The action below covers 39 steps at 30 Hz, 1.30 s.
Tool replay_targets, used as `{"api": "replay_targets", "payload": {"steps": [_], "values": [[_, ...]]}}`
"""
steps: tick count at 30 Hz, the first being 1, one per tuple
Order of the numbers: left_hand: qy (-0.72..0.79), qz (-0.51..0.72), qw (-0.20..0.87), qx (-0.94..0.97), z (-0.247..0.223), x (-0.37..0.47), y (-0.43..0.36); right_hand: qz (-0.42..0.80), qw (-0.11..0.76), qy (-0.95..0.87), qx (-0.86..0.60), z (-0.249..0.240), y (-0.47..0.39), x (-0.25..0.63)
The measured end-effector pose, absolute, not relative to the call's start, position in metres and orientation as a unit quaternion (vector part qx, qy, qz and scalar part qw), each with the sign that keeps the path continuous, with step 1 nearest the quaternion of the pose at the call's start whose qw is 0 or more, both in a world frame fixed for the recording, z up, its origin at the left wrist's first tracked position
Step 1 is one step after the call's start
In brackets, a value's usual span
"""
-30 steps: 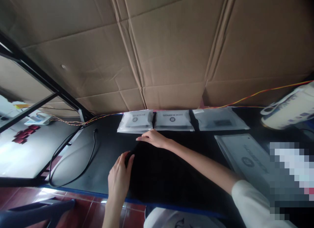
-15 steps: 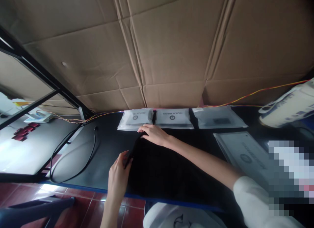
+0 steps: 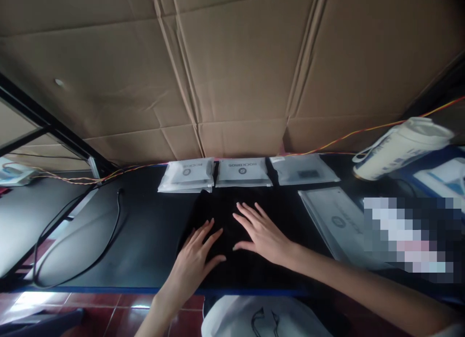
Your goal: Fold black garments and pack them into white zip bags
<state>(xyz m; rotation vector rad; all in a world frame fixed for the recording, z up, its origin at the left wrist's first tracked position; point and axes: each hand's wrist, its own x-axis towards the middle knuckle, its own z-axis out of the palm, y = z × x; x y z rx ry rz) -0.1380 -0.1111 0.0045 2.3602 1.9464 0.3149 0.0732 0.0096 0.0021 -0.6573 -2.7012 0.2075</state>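
Note:
A black cloth is spread on the dark tabletop, its left edge reaching past my left hand. My left hand lies on the left part of the cloth with the fingers spread. To its right, my right hand rests on the cloth, also with fingers apart, and nothing is in it. Behind the cloth are three frosted zip bags in a row: a left bag, a middle bag and a right bag. A larger frosted bag lies right of the cloth.
A pale bottle leans at the back right, near a blurred patch. On the left a black cable loops over the table. Cardboard rises behind, with thin wires along its base. A metal frame stands at left.
Both hands have let go of the cloth's left edge and now lie spread on it. My right hand moved right and nearer to me. The view has shifted rightward.

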Motion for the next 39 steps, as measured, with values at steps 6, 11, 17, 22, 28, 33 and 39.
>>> {"api": "replay_targets", "payload": {"steps": [6,11,17,22,28,33,39], "values": [[0.630,0.094,0.012,0.771,0.003,-0.138,-0.115,0.072,0.114,-0.959,-0.248,-0.008,-0.015,0.124],[0.593,0.102,-0.008,0.799,0.016,-0.128,-0.126,0.106,0.081,-0.960,-0.244,-0.005,-0.030,0.165],[0.562,0.062,0.005,0.825,0.012,-0.133,-0.161,0.128,0.065,-0.967,-0.212,-0.008,-0.052,0.221],[0.553,0.056,-0.010,0.831,0.007,-0.153,-0.184,0.111,0.124,-0.951,-0.259,-0.021,-0.074,0.258],[0.596,0.178,0.097,0.777,0.043,-0.163,-0.164,0.178,0.299,-0.838,-0.419,0.016,-0.064,0.251],[0.697,0.246,0.195,0.645,0.058,-0.175,-0.087,0.199,0.387,-0.745,-0.505,0.040,0.010,0.199],[0.712,0.258,0.284,0.588,0.041,-0.202,-0.023,0.122,0.376,-0.730,-0.557,0.005,0.088,0.146]]}}
